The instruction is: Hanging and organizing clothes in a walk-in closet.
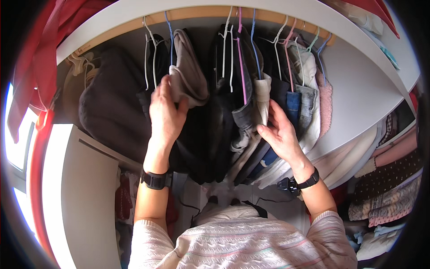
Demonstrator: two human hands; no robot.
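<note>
My left hand [168,107] is at the taupe fabric garment [189,77], which hangs from a blue hanger [170,40]; its fingers lie at the garment's left edge and the thumb near its lower fold. My right hand [278,131] has its thumb and fingers around the edge of a cream garment [263,94] with a ribbed band, hung on another blue hanger [255,47]. Between my hands hang black garments [205,144] and a dark grey garment [242,116] on a pink hanger [241,60]. Blue jeans [293,104] hang right of the cream garment.
A wooden rail [201,12] carries the hangers beneath a white curved edge [188,4]. A large dark garment [111,101] hangs at left above a white cabinet [89,198]. Red fabric [40,70] hangs at far left. More clothes [386,171] hang at right. Cables lie on the floor.
</note>
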